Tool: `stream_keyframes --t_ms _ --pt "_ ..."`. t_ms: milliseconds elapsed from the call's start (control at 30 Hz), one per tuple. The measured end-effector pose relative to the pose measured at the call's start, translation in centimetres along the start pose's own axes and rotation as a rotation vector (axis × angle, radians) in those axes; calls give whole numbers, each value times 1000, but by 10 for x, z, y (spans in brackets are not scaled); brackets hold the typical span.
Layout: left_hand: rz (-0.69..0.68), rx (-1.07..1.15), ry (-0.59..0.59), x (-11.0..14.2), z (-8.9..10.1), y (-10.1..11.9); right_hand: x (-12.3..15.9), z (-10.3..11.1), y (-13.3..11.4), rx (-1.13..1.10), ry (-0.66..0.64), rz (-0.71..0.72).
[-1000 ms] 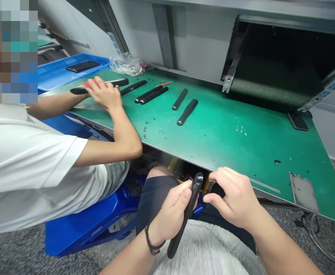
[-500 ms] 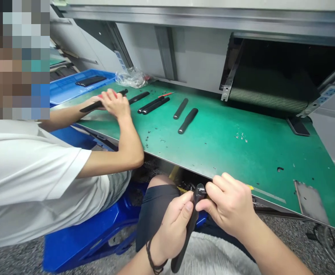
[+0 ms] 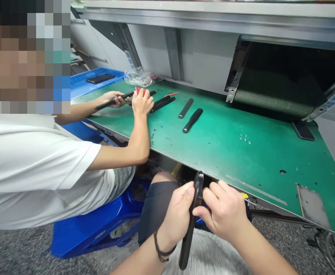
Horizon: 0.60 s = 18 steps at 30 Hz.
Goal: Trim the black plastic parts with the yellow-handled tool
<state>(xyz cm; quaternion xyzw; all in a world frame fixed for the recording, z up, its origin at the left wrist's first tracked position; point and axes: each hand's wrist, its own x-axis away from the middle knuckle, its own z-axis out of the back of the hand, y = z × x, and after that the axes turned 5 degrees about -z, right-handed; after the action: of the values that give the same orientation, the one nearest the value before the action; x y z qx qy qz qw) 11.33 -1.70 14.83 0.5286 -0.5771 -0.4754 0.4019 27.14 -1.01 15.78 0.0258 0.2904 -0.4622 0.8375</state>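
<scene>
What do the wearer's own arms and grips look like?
Left grip: ungloved human hand, dark cord bracelet at the wrist. Right grip: ungloved too, nothing visible on the wrist. No sleeves on the forearms in view; no cables or markings visible.

Blue stool (image 3: 75, 235) — crumpled clear plastic (image 3: 139, 77)

The tabletop (image 3: 219, 149) is green, the stool (image 3: 78, 233) blue, the floor (image 3: 4, 250) apparently speckled grey.

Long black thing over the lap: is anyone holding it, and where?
The left hand holds the long black piece by its upper half, below the rounded top; the right hand's thumb seems to touch it.
</scene>
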Motion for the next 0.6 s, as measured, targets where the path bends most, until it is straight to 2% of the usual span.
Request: stream_keyframes --t_ms 200,400,600 --pt "25 -6 133 -5 4 -1 11 -5 -8 -33 -115 21" --pt "41 152 189 -10 0 -1 17 -6 -14 -65 -145 24" --pt "38 129 204 -14 -5 -7 17 0 -9 -114 -161 40"
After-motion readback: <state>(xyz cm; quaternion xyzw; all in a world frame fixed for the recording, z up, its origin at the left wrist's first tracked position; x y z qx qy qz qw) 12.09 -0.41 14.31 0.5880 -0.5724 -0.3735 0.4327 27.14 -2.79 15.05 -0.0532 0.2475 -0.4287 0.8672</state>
